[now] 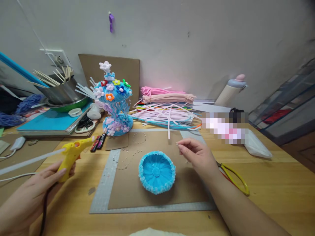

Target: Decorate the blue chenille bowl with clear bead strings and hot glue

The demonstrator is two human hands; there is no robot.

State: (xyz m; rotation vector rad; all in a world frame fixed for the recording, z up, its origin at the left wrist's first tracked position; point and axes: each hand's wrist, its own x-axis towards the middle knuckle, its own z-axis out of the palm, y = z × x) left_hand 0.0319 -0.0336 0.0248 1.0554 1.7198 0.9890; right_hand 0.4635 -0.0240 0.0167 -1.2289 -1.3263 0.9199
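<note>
My left hand [46,182] is closed round the grip of a yellow hot glue gun [70,156], its nozzle pointing right and a long glue stick jutting from its back. At the right, thumb and forefinger of my right hand [195,155] are pinched together; what they hold, if anything, is too small to make out. Between the hands lies a fluffy blue pipe-cleaner bowl [155,172], hollow side up with a round disc at its centre. It rests on a cardboard sheet [128,193]. Thin beaded strands [126,160] lie on the cardboard behind the bowl.
Under the cardboard is a grey cutting mat [99,203]. Behind stands a blue pipe-cleaner piece with flowers [114,93], beside bundled pipe cleaners [164,114]. Yellow-handled pliers [237,180] lie by my right forearm. At left are a metal pot of sticks [59,91] and scissors [85,126].
</note>
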